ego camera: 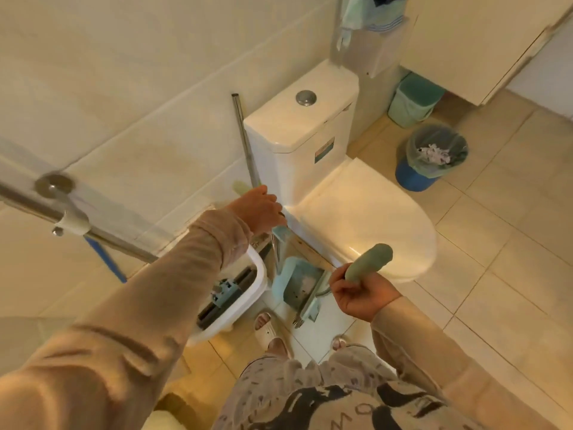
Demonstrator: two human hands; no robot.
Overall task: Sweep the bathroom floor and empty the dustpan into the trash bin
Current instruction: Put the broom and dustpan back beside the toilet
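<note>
A teal dustpan [296, 282] stands on the floor in the gap left of the white toilet [366, 218], right in front of my feet. My left hand [259, 214] is closed on a pale green handle tip [240, 187] above the dustpan's upright teal part. My right hand [361, 294] grips a thick green handle [370, 261]; its thin metal shaft slants down to the teal piece beside the dustpan. A blue trash bin [434, 156] with a clear liner and crumpled paper stands right of the toilet tank.
A metal pole [245, 141] leans against the tiled wall by the tank. At lower left sits a white mop bucket [259, 268] beside a blue pole [105, 257] and a glass door rail [18, 193]. A green bin [412, 102] stands under the cabinet.
</note>
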